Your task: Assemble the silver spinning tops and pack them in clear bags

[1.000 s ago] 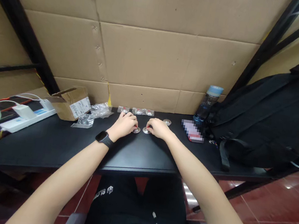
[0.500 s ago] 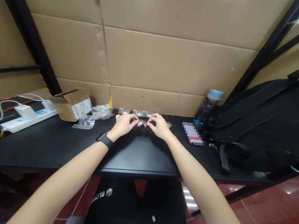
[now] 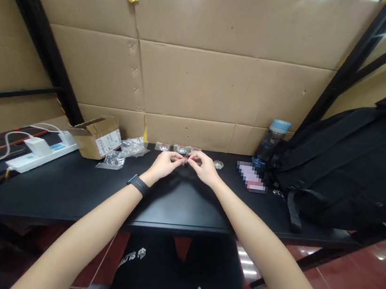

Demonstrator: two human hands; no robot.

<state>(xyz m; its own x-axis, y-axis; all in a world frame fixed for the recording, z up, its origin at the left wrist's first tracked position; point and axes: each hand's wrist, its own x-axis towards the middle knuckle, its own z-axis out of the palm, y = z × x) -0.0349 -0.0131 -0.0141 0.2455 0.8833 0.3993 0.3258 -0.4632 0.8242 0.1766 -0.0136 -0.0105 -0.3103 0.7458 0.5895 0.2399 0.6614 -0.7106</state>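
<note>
Our left hand (image 3: 166, 163) and right hand (image 3: 204, 166) pinched small discs (image 3: 185, 160), count unclear, between closed fingertips over the table (image 3: 185, 205). We had one loose disc (image 3: 218, 165), three wrapped packets (image 3: 162, 146) and one open box (image 3: 96, 136), contents hidden.

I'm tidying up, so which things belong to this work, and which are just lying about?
In the work:
- small shiny discs between left hand and right hand
- probably the loose shiny disc and bagged discs

Lying about:
- open brown cardboard box
- white plastic power strip
- black fabric backpack
- clear blue-lidded bottle
</note>
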